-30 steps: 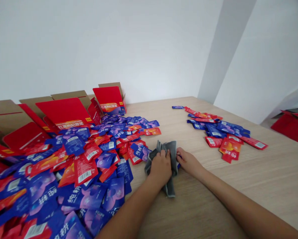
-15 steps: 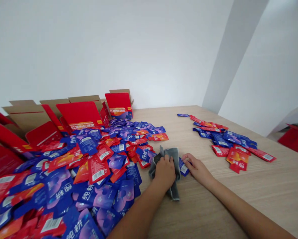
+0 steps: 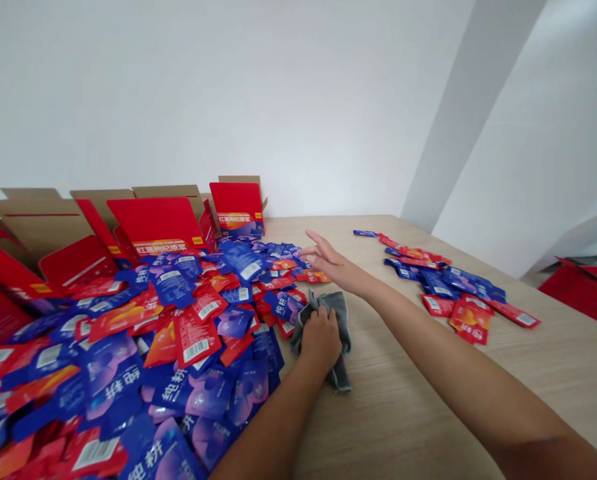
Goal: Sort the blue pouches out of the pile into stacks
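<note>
My left hand [image 3: 321,341] is closed on a crumpled grey cloth [image 3: 342,333] that rests on the table at the pile's right edge. My right hand [image 3: 327,259] is held over the table beyond the cloth, fingers stretched out to the left and nothing in them. Just left of its fingertips, a blue sachet [image 3: 242,260] with a white barcode label is at the top of the pile; I cannot tell whether it has landed. Blue and red sachets [image 3: 198,333] lie heaped to the left of both hands.
Opened red cardboard boxes [image 3: 153,223] line the back left, and another red box [image 3: 237,203] stands by the wall. A smaller group of red and blue sachets [image 3: 438,283] lies on the wooden table [image 3: 403,413] at right. Something red [image 3: 581,290] is beyond the right edge.
My right hand has moved up and left from beside the cloth and let go of a blue sachet, which is now at the pile. My left hand stays on the cloth.
</note>
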A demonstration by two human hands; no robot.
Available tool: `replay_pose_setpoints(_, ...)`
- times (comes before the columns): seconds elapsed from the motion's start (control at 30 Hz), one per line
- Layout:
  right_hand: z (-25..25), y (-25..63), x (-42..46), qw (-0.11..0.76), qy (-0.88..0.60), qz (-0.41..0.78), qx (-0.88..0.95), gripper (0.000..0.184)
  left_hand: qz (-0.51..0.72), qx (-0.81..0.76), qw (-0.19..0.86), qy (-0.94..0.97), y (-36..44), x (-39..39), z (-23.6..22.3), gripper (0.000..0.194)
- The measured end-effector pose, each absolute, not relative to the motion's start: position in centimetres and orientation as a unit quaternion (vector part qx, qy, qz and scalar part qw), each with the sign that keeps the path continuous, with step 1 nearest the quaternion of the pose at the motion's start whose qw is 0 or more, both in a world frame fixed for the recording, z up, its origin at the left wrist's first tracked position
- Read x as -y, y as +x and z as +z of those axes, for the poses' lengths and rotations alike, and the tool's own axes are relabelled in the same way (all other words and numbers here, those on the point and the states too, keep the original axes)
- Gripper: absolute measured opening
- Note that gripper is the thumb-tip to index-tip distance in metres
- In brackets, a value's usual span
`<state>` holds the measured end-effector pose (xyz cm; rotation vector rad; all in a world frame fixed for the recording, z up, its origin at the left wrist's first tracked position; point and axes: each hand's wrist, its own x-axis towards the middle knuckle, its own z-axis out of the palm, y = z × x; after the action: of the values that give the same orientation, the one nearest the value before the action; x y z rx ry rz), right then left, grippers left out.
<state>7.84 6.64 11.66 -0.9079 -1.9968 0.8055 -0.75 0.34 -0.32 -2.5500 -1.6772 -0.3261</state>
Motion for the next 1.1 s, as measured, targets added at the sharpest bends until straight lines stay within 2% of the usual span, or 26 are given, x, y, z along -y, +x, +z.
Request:
replay_pose_setpoints(0.1, 9.3, 12.3, -7.0, 0.328, -0.545, 0.162, 0.754, 0.06, -0.113, 0.551, 0.033, -0.826, -0.9, -0.5, -0.2, 0.044)
replay_pose_setpoints(0.2, 5.8, 19.0, -5.2, 0.16, -0.76, -0.059, 0.627, 0.056, -0.108, 0.555, 0.023, -0.825, -0.8, -0.6, -0.1, 0.044)
replay_pose_setpoints(0.23, 4.6, 21.0, -4.3, 0.145, -0.796, -0.078, 0.582, 0.054, -0.107, 0.555, 0.022, -0.825, -0.8, -0.6, -0.1, 0.044)
replay_pose_setpoints(0.37, 1.0, 25.2, -1.1, 0.117, -0.845, -0.103, 0.511, 0.04, -0.107, 0.552, 0.027, -0.827, -0.7, -0.7, -0.1, 0.044)
replay_pose_setpoints(0.67, -0.7, 21.3, 0.0, 0.078, -0.773, -0.094, 0.622, 0.043, -0.099, 0.559, 0.038, -0.823, -0.7, -0.7, -0.2, 0.046)
replay_pose_setpoints(0.77, 0.0, 19.7, 0.3, 0.104, -0.717, -0.04, 0.689, 0.043, -0.1, 0.558, 0.037, -0.823, -0.7, -0.6, -0.1, 0.047)
replay_pose_setpoints(0.87, 0.4, 18.8, 0.4, 0.165, -0.65, 0.022, 0.741, 0.041, -0.106, 0.558, 0.034, -0.822, -0.8, -0.6, -0.1, 0.048)
replay_pose_setpoints(0.93, 0.2, 18.9, 0.1, 0.185, -0.636, 0.028, 0.748, 0.042, -0.108, 0.56, 0.033, -0.821, -0.8, -0.6, -0.1, 0.048)
replay_pose_setpoints(1.1, -1.3, 20.0, -0.7, 0.149, -0.688, 0.01, 0.71, 0.044, -0.122, 0.559, 0.035, -0.82, -0.8, -0.7, -0.3, 0.048)
